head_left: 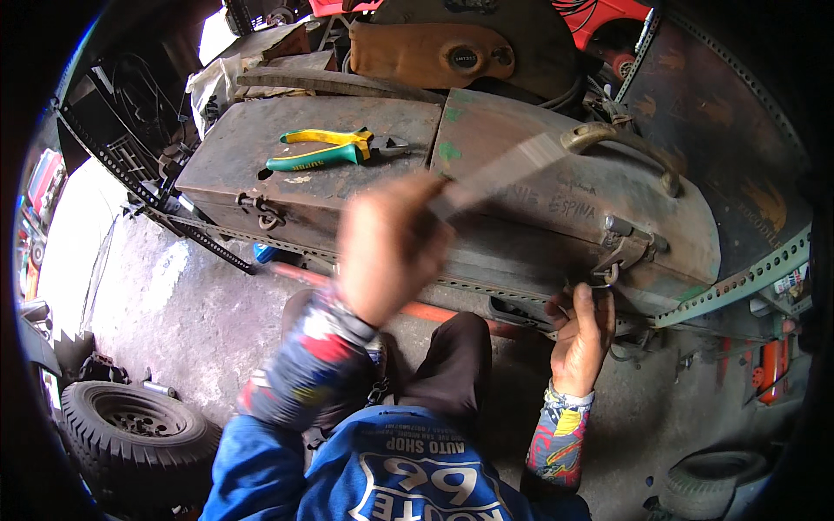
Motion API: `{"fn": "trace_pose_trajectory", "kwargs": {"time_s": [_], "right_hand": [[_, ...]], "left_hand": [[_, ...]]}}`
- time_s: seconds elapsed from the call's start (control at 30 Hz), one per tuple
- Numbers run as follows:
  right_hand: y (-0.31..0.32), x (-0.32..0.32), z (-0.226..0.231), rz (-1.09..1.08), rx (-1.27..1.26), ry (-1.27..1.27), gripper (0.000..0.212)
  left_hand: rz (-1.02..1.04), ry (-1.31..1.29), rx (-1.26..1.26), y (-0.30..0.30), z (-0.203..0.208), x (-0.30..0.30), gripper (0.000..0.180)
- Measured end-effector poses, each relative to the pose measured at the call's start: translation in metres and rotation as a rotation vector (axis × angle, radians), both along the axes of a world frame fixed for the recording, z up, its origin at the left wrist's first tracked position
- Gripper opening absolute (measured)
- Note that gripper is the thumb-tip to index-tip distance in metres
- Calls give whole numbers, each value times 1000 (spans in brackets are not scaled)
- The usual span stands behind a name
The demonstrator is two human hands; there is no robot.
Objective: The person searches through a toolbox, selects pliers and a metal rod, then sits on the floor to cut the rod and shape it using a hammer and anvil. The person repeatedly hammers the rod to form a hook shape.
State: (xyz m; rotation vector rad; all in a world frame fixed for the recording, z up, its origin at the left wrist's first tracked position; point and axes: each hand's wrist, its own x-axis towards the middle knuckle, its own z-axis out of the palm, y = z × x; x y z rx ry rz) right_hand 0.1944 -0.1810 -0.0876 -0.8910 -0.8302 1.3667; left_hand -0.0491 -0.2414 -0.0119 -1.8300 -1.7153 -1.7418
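My left hand (395, 247), smeared by motion, is closed around a flat grey strip-like tool (504, 178); blur hides its exact kind. The strip points up and right over a rusty metal toolbox lid (512, 130). At the box's front right, my right hand (584, 334) has its thumb and fingers closed just under a hasp (627, 247). A small metal loop (612, 275) hangs there beside the fingertips; what they pinch is mostly hidden. Pliers (339, 149) with yellow and green handles lie on the left metal box (226, 148).
A curved handle (638, 148) stands up from the right lid. Perforated metal rails (730, 282) run along the front of the boxes. A wooden plank (339, 84) lies behind them. On the floor are a wheel with a tyre (139, 425) at left and another tyre (708, 482) at lower right.
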Motion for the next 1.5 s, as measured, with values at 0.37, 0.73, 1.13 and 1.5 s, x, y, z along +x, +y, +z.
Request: {"fn": "trace_pose_trajectory", "kwargs": {"time_s": [0.37, 0.73, 1.13, 1.5], "right_hand": [[8, 15, -23, 203, 16, 319, 33], [-67, -54, 30, 192, 418, -153, 16], [105, -236, 146, 568, 1472, -1803, 25], [93, -239, 151, 818, 1475, -1779, 15]], "left_hand": [[133, 551, -616, 7, 26, -199, 50], [194, 259, -553, -41, 29, -184, 39], [80, -1068, -50, -198, -59, -154, 52], [-55, -1482, 426, -258, -140, -177, 61]]}}
